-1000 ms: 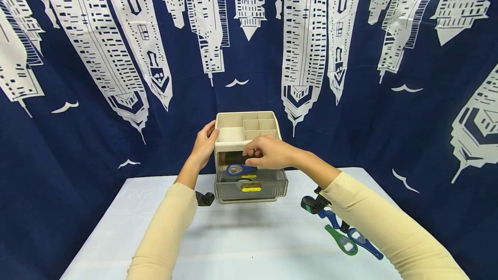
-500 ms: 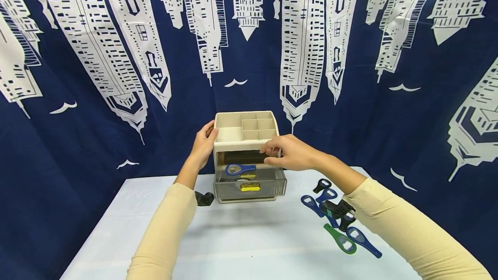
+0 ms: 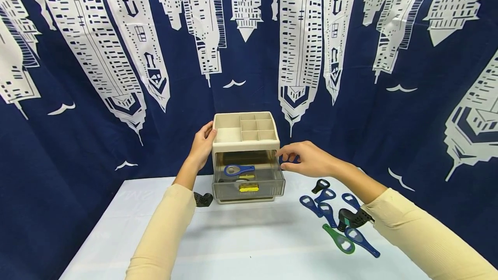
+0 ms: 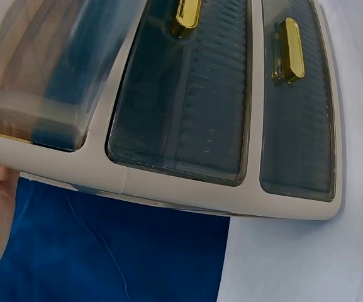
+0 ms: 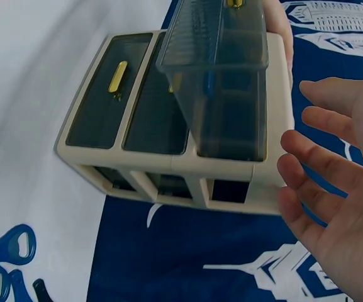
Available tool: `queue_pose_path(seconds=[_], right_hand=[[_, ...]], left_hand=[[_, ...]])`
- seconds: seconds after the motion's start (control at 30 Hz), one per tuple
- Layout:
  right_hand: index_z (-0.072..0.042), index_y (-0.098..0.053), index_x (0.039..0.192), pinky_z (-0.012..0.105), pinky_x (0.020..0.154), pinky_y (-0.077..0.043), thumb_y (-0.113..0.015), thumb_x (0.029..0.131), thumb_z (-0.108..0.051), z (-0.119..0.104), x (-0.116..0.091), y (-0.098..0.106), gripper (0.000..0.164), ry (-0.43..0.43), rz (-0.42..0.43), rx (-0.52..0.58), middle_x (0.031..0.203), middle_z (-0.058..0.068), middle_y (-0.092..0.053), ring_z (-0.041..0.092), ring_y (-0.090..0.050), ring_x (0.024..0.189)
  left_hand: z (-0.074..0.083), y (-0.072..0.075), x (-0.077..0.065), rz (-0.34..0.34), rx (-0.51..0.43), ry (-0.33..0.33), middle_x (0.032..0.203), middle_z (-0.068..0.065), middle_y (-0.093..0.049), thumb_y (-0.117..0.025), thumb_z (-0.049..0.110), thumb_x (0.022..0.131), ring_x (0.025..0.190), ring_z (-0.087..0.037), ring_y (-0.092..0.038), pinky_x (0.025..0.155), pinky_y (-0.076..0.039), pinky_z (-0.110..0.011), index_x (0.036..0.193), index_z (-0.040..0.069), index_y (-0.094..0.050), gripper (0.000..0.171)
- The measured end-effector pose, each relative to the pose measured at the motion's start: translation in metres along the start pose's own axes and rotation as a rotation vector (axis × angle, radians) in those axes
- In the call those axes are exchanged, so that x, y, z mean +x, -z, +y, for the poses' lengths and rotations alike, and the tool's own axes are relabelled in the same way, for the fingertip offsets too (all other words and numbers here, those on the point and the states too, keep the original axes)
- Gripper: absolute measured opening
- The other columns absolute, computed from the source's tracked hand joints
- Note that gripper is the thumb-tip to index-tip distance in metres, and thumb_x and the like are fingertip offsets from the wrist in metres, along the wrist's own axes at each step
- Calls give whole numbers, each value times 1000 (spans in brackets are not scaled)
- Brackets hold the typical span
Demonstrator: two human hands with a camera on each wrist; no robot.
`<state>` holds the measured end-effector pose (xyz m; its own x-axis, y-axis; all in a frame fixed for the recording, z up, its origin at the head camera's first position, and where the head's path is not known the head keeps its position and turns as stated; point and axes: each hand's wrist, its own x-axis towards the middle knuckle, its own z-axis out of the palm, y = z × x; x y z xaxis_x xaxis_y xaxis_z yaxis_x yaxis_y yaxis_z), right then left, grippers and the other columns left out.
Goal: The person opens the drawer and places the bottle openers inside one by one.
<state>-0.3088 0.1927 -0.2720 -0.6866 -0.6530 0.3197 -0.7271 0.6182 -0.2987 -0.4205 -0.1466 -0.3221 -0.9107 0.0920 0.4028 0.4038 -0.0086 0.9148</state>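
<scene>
A cream drawer organizer [image 3: 246, 146] with a divided top tray stands on the table. Its top see-through drawer [image 3: 229, 191] is pulled out. Inside lie a blue bottle opener [image 3: 239, 170] and a dark curved item. My left hand [image 3: 201, 147] rests on the organizer's upper left side, thumb near the tray's rim; in the left wrist view only part of it shows at the edge. My right hand [image 3: 309, 159] is just off the upper right corner, fingers loosely bent and holding nothing. The right wrist view shows those fingers [image 5: 319, 157] beside the organizer's side wall.
On the table's right lie several bottle openers: a green one [image 3: 339, 239], a black one [image 3: 320, 185] and blue ones such as this long opener [image 3: 362, 242]. Two lower drawers with gold handles [image 4: 291, 50] are closed. A navy skyline-print cloth [image 3: 249, 94] hangs behind.
My right hand has moved from over the pulled-out drawer rightward, past the organizer's right corner, uncovering the drawer and more bottle openers on the table. The left hand has stayed put.
</scene>
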Motion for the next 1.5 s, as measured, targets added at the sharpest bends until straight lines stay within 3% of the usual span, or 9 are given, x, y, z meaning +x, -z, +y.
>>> queue_pose_path(seconds=[0.27,0.53,1.0,1.33,1.5], right_hand=[[-5,-71,127,45,80,-57,-73,99,-20,11,-18,0,31,-42,-21,19,95,-9,-66,12,-62,88],[-7,-72,125,33,73,-53,-73,99,-21,26,-39,-8,30,-86,-2,30,97,-8,-66,13,-61,88],[-4,-71,122,28,68,-55,-73,97,-14,56,-82,-43,28,-148,-15,110,93,-8,-66,12,-62,79],[-3,-71,120,29,72,-55,-73,98,-18,84,-123,-72,27,-201,-12,165,96,-8,-66,10,-62,87],[-1,-72,118,28,67,-54,-74,98,-17,92,-142,-85,26,-223,-10,185,95,-8,-66,10,-62,84]], left_hand=[[1,0,-2,2,8,16,161,-22,-34,-43,15,113,145,-34,-37,116,-33,-46,161,0,-28,53],[2,1,-2,3,16,6,161,-23,-35,-43,13,113,145,-34,-37,116,-33,-47,161,-1,-28,53],[3,1,-2,4,25,14,161,-20,-36,-45,16,113,144,-32,-39,115,-36,-45,162,2,-28,54],[2,-1,0,2,25,12,160,-21,-36,-44,15,113,144,-32,-39,115,-35,-46,161,1,-29,53],[2,0,1,2,22,8,160,-22,-36,-44,13,112,145,-32,-38,116,-34,-45,161,0,-28,53]])
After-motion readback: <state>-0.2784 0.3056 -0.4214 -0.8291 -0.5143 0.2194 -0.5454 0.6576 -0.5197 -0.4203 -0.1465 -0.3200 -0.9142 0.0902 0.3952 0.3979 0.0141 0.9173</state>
